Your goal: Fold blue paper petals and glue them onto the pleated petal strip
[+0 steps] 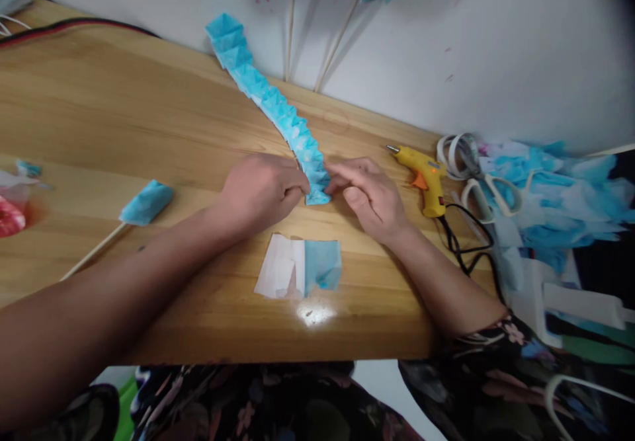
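Observation:
A long pleated strip of blue crepe-like material [270, 100] runs from the back of the table down to between my hands. My left hand [265, 186] is closed, its thumb and fingers pinching the near end of the strip from the left. On the other side, my right hand [370, 193] rests its fingertips against the strip's right edge, with the thumb apart from it. Just in front of both hands lies a small flat piece, half white [282, 266] and half blue [322, 264].
At right lie a yellow glue gun [425, 175] with a black cord, white-handled scissors [479, 200], a roll of white tape [459, 150] and heaped blue-white scraps [560, 190]. A blue-wrapped stick [147, 203] lies left. Thin sticks [337, 44] lean on the wall.

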Tool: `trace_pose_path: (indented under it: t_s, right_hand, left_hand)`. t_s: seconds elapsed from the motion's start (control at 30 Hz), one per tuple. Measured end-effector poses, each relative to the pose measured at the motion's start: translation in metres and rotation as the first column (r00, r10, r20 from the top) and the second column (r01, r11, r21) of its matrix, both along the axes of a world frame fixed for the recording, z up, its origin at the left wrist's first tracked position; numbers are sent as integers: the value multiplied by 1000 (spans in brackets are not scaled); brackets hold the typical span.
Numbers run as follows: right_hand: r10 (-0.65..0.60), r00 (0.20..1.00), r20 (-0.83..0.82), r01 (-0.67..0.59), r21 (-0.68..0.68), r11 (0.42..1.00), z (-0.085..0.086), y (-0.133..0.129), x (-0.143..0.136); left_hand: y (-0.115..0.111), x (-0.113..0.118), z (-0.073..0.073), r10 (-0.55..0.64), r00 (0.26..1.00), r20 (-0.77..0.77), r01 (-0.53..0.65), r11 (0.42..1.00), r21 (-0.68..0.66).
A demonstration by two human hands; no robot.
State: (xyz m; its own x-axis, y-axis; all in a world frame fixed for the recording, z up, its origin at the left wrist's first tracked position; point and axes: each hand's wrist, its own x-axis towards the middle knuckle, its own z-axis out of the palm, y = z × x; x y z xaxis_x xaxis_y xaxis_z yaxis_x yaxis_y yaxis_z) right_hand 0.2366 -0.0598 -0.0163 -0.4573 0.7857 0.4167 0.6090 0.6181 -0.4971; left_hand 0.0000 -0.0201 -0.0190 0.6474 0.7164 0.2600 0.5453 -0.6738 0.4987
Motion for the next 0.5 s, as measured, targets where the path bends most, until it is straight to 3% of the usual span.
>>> trace_pose_path:
  t_s: [0.27, 0.5]
  right_hand:
    - [-84, 993, -80, 89, 60, 994, -1, -1, -1]
    - [-16, 999, 30, 16, 24, 1000, -2, 0, 0]
  left_hand:
    - [0, 0, -1, 10, 1000, -8, -10, 1000, -11]
    - [-2, 1, 2, 14, 1000, -8, -14, 1000, -21]
